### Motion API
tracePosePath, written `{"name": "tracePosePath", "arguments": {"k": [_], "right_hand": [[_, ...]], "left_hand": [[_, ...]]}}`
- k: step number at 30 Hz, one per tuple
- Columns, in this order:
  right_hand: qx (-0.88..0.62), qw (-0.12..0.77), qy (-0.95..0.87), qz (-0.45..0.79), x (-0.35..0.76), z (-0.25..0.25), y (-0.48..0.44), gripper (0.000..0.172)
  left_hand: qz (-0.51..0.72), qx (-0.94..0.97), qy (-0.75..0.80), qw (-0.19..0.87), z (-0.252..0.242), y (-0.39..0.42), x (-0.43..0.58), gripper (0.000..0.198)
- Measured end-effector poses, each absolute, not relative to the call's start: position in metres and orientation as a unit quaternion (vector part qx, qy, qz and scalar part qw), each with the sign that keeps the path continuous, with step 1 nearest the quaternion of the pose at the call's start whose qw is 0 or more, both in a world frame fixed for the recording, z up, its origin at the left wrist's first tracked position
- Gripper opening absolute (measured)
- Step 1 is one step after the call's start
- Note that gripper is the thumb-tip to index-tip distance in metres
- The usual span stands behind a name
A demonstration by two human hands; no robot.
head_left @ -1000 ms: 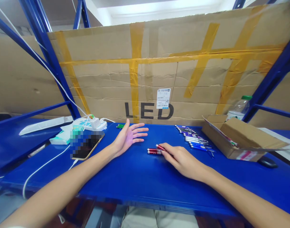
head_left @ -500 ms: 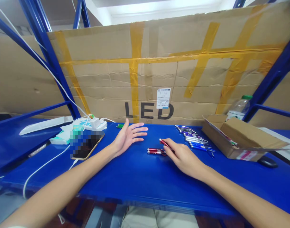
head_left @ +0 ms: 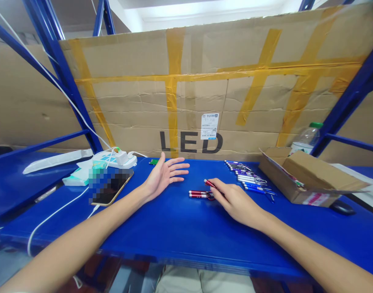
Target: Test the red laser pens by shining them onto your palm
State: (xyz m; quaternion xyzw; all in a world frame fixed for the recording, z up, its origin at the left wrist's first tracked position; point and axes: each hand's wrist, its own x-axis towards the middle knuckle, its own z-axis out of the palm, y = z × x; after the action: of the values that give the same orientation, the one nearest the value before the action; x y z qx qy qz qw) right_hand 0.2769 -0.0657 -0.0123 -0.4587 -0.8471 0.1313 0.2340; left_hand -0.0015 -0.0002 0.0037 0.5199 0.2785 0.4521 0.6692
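My right hand [head_left: 239, 203] is closed around a small red mini flashlight [head_left: 208, 183], whose silver-tipped end sticks out past the thumb and fingers. Just below it, red mini flashlights [head_left: 197, 194] lie on the blue table [head_left: 174, 232], partly hidden by the fingers. To the left, my left hand [head_left: 164, 178] is open and holds nothing, fingers spread and palm turned to the right. A small green item [head_left: 153, 162] shows behind its thumb. Several purple, silver and blue mini flashlights [head_left: 250, 178] with cords lie in a row beyond my right hand.
An open cardboard box [head_left: 308, 179] stands at the right, with a bottle [head_left: 306, 136] behind it and a black mouse [head_left: 342, 207] beside it. At the left are a phone [head_left: 113, 189], a tissue pack [head_left: 78, 176] and a power strip [head_left: 119, 159] with cables. Taped cardboard [head_left: 137, 106] walls off the back.
Both hands hold nearly the same poses. The whole view has shifted very slightly, and the red mini flashlight in my right hand has barely moved.
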Motion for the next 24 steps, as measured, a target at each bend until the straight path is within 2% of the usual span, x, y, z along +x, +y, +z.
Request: {"name": "tracePosePath", "arguments": {"k": [3,10,19,24], "right_hand": [[-0.467,0.228,-0.843,0.136,0.276,-0.011,-0.065,0.033],[-0.371,0.164,-0.896,0.18,0.272,-0.006,-0.075,0.03],[-0.448,0.221,-0.853,0.152,0.279,-0.013,-0.064,0.032],[-0.4,0.183,-0.88,0.178,0.273,-0.009,-0.072,0.031]], "left_hand": [[0.45,0.522,0.278,0.669,0.003,0.0,-0.002,0.081],[0.451,0.519,0.278,0.671,0.004,0.001,-0.002,0.081],[0.447,0.52,0.283,0.67,0.006,-0.003,0.0,0.08],[0.448,0.518,0.285,0.67,0.006,-0.002,0.0,0.08]]}}
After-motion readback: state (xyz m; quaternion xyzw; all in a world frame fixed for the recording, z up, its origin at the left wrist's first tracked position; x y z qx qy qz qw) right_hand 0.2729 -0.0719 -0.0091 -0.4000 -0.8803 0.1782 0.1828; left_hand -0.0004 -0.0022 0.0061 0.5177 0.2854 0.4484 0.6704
